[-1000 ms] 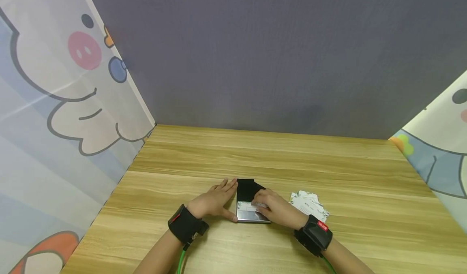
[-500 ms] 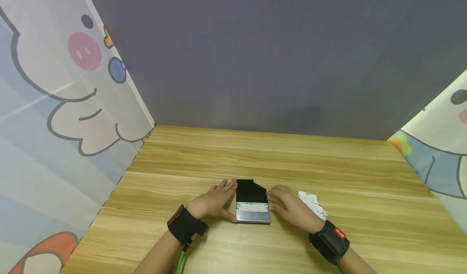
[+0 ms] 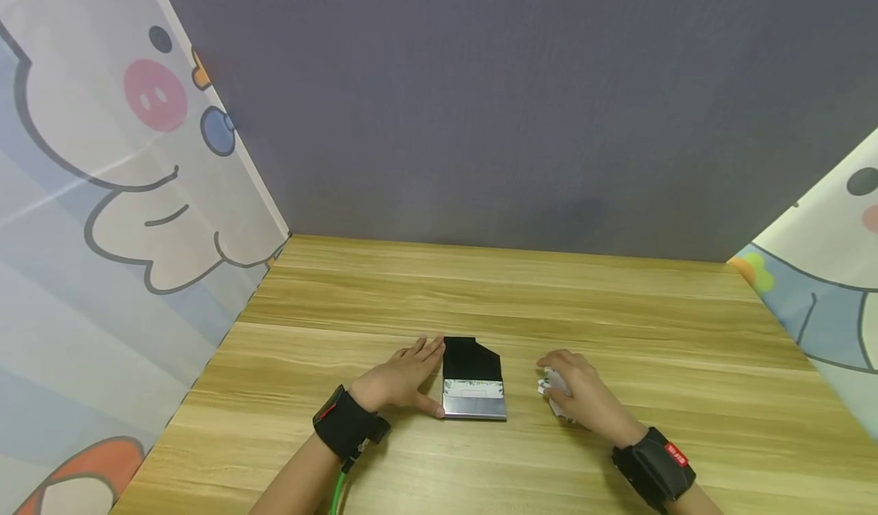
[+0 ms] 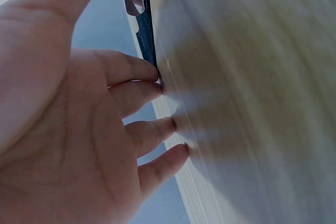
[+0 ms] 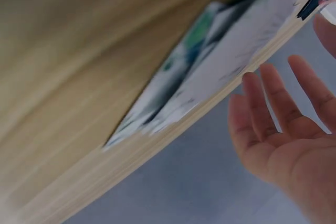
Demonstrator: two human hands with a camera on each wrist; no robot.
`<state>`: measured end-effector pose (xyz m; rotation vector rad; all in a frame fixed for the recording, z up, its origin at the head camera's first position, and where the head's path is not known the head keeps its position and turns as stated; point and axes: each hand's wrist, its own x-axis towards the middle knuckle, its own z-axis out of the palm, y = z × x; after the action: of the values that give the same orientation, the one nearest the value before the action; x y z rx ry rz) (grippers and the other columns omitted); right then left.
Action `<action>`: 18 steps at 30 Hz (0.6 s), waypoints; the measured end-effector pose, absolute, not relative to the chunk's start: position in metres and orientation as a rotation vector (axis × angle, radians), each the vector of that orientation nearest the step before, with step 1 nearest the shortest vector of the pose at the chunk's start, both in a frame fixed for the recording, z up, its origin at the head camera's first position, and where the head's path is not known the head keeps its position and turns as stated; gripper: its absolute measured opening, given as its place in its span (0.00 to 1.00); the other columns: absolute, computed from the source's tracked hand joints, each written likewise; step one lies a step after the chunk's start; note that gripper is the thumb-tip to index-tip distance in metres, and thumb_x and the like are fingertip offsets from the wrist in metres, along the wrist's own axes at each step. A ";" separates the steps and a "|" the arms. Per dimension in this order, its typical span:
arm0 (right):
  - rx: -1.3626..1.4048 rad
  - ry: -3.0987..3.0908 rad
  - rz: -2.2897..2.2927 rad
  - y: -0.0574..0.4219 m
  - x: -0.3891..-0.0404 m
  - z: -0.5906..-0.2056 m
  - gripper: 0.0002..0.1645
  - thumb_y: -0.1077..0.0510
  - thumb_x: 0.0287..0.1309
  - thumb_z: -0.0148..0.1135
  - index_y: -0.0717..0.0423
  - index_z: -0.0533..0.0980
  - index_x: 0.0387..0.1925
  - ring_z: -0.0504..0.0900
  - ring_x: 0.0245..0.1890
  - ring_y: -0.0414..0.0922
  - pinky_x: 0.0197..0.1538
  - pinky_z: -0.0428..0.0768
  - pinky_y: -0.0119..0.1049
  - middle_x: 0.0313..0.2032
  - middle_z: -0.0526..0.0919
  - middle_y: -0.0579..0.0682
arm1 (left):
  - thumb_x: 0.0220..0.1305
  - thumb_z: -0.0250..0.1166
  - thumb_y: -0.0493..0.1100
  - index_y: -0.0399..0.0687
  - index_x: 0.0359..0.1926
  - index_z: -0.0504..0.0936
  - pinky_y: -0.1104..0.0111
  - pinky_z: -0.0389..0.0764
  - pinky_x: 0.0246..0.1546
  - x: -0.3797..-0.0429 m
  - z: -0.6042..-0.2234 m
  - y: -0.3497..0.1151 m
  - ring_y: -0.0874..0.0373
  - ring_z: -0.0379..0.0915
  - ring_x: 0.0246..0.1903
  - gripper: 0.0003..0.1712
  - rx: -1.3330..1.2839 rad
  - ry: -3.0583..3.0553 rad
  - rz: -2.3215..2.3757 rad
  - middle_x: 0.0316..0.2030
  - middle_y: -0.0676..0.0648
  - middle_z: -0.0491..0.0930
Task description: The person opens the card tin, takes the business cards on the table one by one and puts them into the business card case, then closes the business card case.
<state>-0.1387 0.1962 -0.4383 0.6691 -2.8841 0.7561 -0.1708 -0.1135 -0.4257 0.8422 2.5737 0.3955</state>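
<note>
A: From the big things down; how should this step be handled?

B: The wooden table is flat and looks smooth, so anything light may skid; the left hand lies spread and unclenched, gripping nothing, its index fingertip and thumb against the left side of the card case; I would let it brace there without pressing hard, so the case cannot wander.

A: And the right hand?

B: Released, by my reading; its fingers are loosely bent and spread over the loose cards on the table to the right of the case; whether a fingertip touches them I cannot tell; the step looks like gathering that pile, and I would sweep the edges square before pinching, then lift from the sides; thin cards fan out when taken by one corner.

A: Now the looks; where is the case exactly?

B: On the table between the two hands, touching the left and well apart from the right; it lies open, with a black flap laid back on the far side, one far corner cut at a slant; the near half is a shiny silver front; above it shows a white strip of card with leafy green print along its top and, smallest of all, a faint outlined rectangle.

A: The loose ones?

B: White too, unevenly stacked, with green patches; the lettering is too blurred to read.
</note>
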 end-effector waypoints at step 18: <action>0.547 -2.929 0.607 0.218 -0.131 -0.436 0.30 0.62 0.36 0.73 0.64 0.74 0.46 0.74 0.43 0.57 0.43 0.73 0.53 0.45 0.77 0.59 | 0.48 0.65 0.63 0.39 0.70 0.46 0.48 0.49 0.66 -0.171 -0.427 -0.114 0.43 0.34 0.70 0.59 0.843 2.571 0.403 0.72 0.44 0.40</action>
<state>-0.1307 0.2178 -0.4357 0.5475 -2.9287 0.6073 -0.1713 -0.1142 -0.4266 0.8429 2.5711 0.4034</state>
